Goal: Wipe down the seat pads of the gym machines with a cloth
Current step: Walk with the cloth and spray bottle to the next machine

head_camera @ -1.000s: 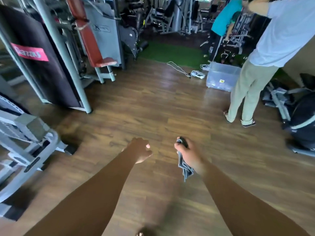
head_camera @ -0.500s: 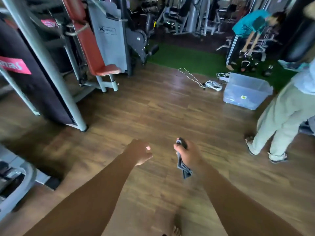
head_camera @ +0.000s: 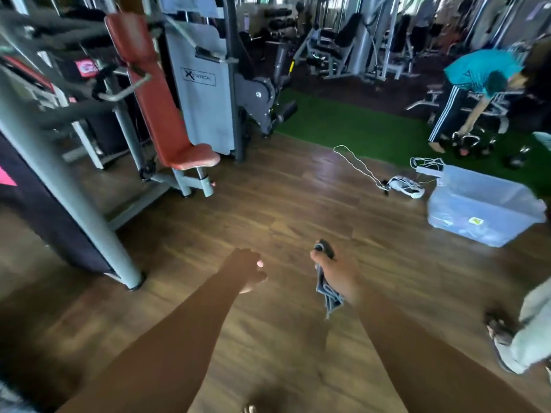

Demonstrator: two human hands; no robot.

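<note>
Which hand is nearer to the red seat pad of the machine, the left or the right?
Left. The left hand, curled and holding nothing, is below the red seat pad and slightly to its right. The right hand, gripping the cloth, is farther right.

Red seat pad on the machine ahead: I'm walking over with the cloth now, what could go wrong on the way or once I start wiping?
1. The white cable trails loose across the wooden floor near the clear plastic bin; drifting right could snag a foot.
2. The cloth hangs bunched below the right hand, so it may need unfolding to wipe well.
3. Metal bars crowd the red seat pad, so the left hand could knock them.
</note>
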